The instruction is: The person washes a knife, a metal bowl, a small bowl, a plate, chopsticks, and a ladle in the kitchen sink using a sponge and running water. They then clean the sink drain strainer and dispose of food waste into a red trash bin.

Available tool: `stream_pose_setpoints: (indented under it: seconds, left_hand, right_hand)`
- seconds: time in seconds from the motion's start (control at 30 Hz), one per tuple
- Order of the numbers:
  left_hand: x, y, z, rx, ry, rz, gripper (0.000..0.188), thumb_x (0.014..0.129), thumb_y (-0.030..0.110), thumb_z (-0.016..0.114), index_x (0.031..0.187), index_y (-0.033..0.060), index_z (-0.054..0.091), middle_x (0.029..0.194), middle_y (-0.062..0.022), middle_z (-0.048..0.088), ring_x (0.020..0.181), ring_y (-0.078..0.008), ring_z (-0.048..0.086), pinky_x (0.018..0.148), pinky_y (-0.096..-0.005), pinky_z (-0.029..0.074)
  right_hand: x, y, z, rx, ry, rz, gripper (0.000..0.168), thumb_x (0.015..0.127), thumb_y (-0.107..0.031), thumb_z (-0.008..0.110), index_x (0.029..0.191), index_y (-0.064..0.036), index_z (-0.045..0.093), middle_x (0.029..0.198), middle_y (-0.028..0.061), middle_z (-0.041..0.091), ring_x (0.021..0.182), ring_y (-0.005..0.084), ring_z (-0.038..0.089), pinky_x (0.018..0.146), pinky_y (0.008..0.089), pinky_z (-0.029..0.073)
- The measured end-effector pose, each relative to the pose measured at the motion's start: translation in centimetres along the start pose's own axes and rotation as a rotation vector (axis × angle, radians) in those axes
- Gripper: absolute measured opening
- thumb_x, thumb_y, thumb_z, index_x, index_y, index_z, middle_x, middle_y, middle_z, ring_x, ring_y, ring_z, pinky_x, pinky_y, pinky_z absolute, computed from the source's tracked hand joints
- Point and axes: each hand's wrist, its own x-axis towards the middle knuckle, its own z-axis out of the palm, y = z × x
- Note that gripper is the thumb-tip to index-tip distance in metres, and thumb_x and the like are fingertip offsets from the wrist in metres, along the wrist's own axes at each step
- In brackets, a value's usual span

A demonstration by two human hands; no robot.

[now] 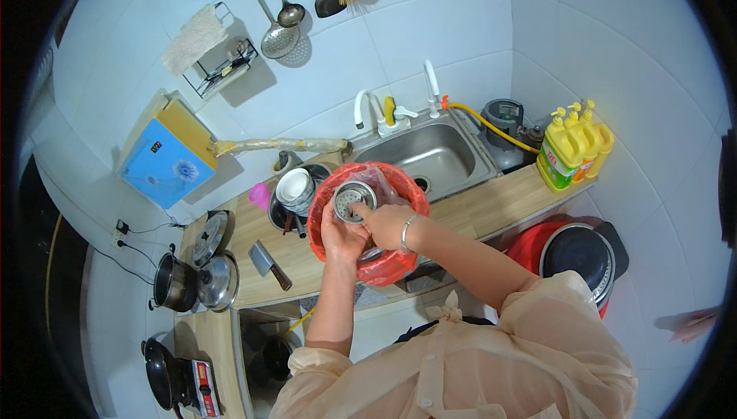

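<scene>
My left hand [341, 239] holds a round metal sink strainer basket [352, 193] from below, tilted so its perforated inside faces me. The fingers of my right hand [390, 227] reach into the strainer, touching a little dark matter near its lower side; whether they pinch anything is hidden. A silver bracelet [406, 233] circles my right wrist. Directly beneath both hands is a bin lined with a red plastic bag [383, 272]. Crumpled clear plastic [377, 178] shows inside it. Behind the bin, the stainless steel sink [429, 148] has its drain hole [422, 184] uncovered.
Stacked bowls [295, 189] stand left of the bin. A cleaver [269, 265] lies on the wooden counter [247, 292], near a pot [175, 282] and glass lids. Yellow detergent bottles [567, 148] stand at the right end. A white faucet [368, 109] rises behind the sink.
</scene>
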Motion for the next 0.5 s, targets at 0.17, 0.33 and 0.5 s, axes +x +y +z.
stream_pose_setpoints:
  seconds: [0.17,0.33,0.5]
  left_hand:
    - [-0.4,0.3,0.4,0.054,-0.032,-0.012,0.032,0.077,0.033,0.045,0.099,0.0105,0.05,0.098,-0.0051,0.055,0.088,-0.021,0.052,0.073,-0.0357,0.042]
    - [0.6,-0.3,0.3,0.076,0.03,0.03,0.034,0.076,0.033,0.046,0.1,0.009,0.049,0.097,-0.006,0.054,0.086,-0.0208,0.052,0.073,-0.0352,0.042]
    - [-0.1,0.5,0.5,0.084,0.016,0.031,0.035,0.076,0.034,0.047,0.1,0.0089,0.048,0.096,-0.0063,0.054,0.085,-0.0203,0.052,0.068,-0.0316,0.042]
  right_hand:
    - [0.1,0.3,-0.3,-0.061,0.051,0.028,0.041,0.076,-0.016,0.043,0.114,-0.004,0.034,0.088,0.0195,0.057,0.08,0.0299,0.057,0.07,0.0382,0.043]
    - [0.3,0.5,1.9,-0.022,0.07,-0.008,0.037,0.076,-0.016,0.042,0.109,0.0,0.036,0.084,0.0201,0.058,0.076,0.0314,0.058,0.068,0.0397,0.043]
    - [-0.4,0.0,1.0,0.016,0.077,0.038,0.052,0.072,-0.014,0.047,0.121,-0.015,0.029,0.097,0.0193,0.053,0.086,0.0322,0.053,0.071,0.0405,0.042]
